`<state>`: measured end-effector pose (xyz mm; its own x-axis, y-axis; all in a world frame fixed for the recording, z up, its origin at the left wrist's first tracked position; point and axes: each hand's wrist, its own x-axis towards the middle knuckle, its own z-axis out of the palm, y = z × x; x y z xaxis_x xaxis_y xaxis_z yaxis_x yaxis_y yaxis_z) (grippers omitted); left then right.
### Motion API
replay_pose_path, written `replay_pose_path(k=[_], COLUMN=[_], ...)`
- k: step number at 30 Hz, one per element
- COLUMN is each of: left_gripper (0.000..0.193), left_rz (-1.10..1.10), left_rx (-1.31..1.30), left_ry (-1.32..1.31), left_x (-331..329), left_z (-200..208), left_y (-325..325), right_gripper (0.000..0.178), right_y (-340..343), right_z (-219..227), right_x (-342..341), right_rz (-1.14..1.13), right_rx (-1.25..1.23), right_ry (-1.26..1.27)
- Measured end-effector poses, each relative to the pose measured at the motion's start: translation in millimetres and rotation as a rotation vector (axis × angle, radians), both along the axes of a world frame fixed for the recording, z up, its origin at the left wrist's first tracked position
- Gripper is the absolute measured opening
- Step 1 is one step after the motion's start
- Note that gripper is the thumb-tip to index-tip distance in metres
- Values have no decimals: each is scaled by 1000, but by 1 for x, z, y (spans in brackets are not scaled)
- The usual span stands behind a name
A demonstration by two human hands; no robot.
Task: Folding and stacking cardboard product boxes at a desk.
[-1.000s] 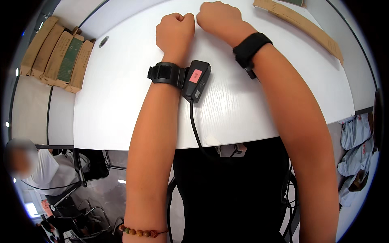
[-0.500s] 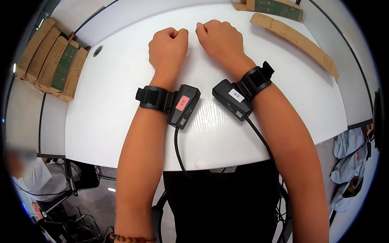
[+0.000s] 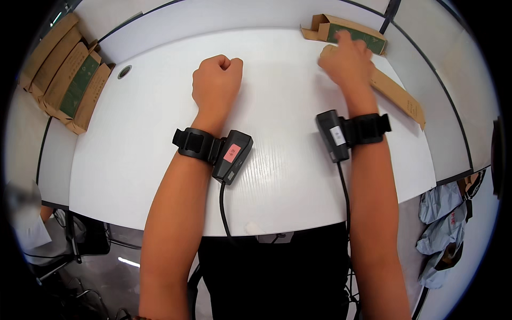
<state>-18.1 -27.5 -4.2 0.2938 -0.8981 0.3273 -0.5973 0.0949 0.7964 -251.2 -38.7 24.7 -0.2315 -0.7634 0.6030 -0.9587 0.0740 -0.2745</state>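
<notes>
My left hand [image 3: 216, 82] rests as a closed fist on the white desk [image 3: 272, 165], with nothing showing in it. My right hand [image 3: 349, 61] is over the far end of a long, narrow brown cardboard box [image 3: 400, 98] on the right of the desk. Its fingers look apart and a little blurred, and whether they touch the cardboard I cannot tell. Just beyond the fingertips lies an open-ended brown and green cardboard box [image 3: 368, 40]. Each wrist bears a strapped black device, the left [image 3: 233, 157] with a pink label and the right [image 3: 333, 136] with a white one.
Several brown cardboard boxes [image 3: 64, 74] stand at the far left of the desk, near a round cable hole [image 3: 125, 72]. Partition walls [image 3: 229, 21] edge the desk. Cables run down from both wrist devices. Grey plastic bags [image 3: 442, 229] lie at the lower right; a person [image 3: 26, 218] is at lower left.
My right hand has moved right from beside the left fist to the long cardboard box, and its fist has opened. The left fist stays closed. The whole view has shifted slightly.
</notes>
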Motion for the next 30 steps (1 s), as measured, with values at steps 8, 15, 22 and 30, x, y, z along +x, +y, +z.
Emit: replay_pose_path(k=[8,15,22,30], left_gripper=[27,31,135,145], left_rz=[-10,-85,-572,-408], left_rx=[-41,-70,-291,-504], left_ry=[37,104,222,-34], left_x=[6,6,-14,-7], left_z=[-2,-1,13,23], left_y=[-2,0,10,14], right_gripper=[52,31,29,56], right_y=[-6,9,40,47], right_z=[1,22,52,30], right_x=[-56,-7,63,84], right_rz=[-291,110,978,1289], right_rx=[507,161,-506,-19], right_ry=[-8,-64,-1001,-1307])
